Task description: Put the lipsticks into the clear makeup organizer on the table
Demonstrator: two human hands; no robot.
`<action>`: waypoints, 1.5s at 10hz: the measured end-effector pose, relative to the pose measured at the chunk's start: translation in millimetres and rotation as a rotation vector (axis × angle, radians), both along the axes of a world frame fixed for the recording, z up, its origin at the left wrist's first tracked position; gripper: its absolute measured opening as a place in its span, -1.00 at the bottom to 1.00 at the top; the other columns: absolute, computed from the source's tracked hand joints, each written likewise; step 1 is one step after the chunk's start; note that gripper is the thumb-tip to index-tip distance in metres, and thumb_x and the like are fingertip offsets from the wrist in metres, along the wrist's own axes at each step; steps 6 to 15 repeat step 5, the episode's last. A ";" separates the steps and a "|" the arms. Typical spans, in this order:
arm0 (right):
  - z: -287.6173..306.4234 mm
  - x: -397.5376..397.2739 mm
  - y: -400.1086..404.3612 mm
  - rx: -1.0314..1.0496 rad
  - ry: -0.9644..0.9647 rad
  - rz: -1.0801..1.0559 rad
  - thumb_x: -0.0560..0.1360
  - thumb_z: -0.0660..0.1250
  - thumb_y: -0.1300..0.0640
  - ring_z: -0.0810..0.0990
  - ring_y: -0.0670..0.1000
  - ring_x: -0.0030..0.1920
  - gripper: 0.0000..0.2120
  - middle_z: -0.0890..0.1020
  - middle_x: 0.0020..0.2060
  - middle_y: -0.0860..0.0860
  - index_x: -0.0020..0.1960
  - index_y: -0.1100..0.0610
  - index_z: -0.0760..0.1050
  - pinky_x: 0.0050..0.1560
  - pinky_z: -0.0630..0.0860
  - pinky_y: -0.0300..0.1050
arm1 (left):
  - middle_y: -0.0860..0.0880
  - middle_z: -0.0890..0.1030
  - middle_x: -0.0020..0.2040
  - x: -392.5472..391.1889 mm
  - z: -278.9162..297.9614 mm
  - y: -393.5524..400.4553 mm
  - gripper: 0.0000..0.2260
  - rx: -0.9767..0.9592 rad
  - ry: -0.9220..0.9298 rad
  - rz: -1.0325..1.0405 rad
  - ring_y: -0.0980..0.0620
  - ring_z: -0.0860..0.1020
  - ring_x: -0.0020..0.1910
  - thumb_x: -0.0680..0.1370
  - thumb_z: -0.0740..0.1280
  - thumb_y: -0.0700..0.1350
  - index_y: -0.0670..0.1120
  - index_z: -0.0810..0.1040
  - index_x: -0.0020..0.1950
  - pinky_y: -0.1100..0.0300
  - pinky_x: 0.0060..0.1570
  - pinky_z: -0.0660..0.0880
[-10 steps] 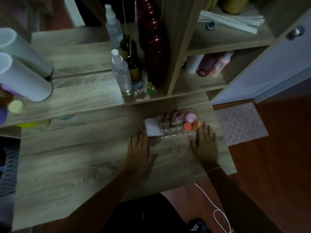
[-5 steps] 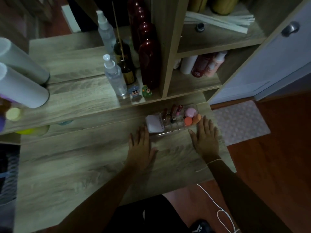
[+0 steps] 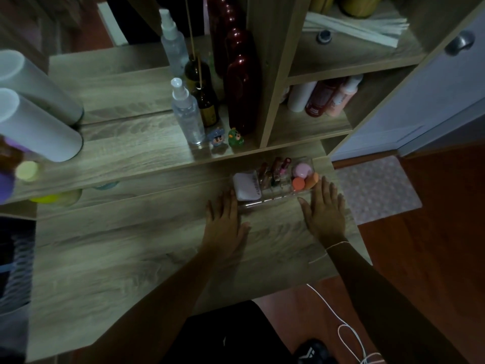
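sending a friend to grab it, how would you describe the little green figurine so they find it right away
Start at the tall dark red bottle standing on the raised wooden shelf against the upright divider. At its foot stand two small toys: the green figurine is the one nearer the bottle. Its neighbour is pale blue; this one is bright green.

Matt grained wood table (image 3: 131,258); clear glossy plastic organizer (image 3: 265,202).
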State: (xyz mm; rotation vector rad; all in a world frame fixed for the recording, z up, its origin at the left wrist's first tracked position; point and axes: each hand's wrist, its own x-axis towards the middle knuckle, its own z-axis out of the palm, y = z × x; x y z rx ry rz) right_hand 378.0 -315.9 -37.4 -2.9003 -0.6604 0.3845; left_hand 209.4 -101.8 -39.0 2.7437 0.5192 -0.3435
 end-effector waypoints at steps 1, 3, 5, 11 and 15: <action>-0.3 -1.1 0.3 0.003 -0.006 -0.003 0.58 -0.09 -0.27 -0.05 0.19 0.56 -0.31 0.01 0.58 0.15 0.56 0.09 -0.12 0.52 0.02 0.28 | -0.21 -0.06 0.57 -0.3 0.6 1.0 -0.25 -0.014 -0.009 -0.004 -0.22 -0.07 0.54 0.55 0.06 0.23 -0.16 -0.21 0.51 -0.25 0.47 -0.13; -0.1 -17.0 1.2 0.073 -0.002 -0.060 0.59 -0.05 -0.23 0.00 0.19 0.56 -0.32 0.05 0.57 0.16 0.56 0.11 -0.13 0.53 0.05 0.26 | -0.22 0.02 0.56 -6.7 1.5 -3.0 -0.24 -0.041 -0.024 0.054 -0.22 0.05 0.52 0.54 0.11 0.21 -0.18 -0.17 0.52 -0.20 0.47 -0.03; -9.0 -75.8 -3.0 0.122 -0.014 -0.215 0.59 -0.09 -0.20 0.06 0.19 0.55 -0.32 0.15 0.54 0.19 0.55 0.22 -0.03 0.53 0.05 0.24 | -0.20 -0.02 0.57 -34.8 -6.7 -6.6 -0.26 -0.029 0.027 -0.008 -0.17 -0.03 0.54 0.56 0.04 0.24 -0.19 -0.17 0.52 -0.13 0.49 -0.12; -9.0 -75.8 -3.0 0.122 -0.014 -0.215 0.59 -0.09 -0.20 0.06 0.19 0.55 -0.32 0.15 0.54 0.19 0.55 0.22 -0.03 0.53 0.05 0.24 | -0.20 -0.02 0.57 -34.8 -6.7 -6.6 -0.26 -0.029 0.027 -0.008 -0.17 -0.03 0.54 0.56 0.04 0.24 -0.19 -0.17 0.52 -0.13 0.49 -0.12; -9.0 -75.8 -3.0 0.122 -0.014 -0.215 0.59 -0.09 -0.20 0.06 0.19 0.55 -0.32 0.15 0.54 0.19 0.55 0.22 -0.03 0.53 0.05 0.24 | -0.20 -0.02 0.57 -34.8 -6.7 -6.6 -0.26 -0.029 0.027 -0.008 -0.17 -0.03 0.54 0.56 0.04 0.24 -0.19 -0.17 0.52 -0.13 0.49 -0.12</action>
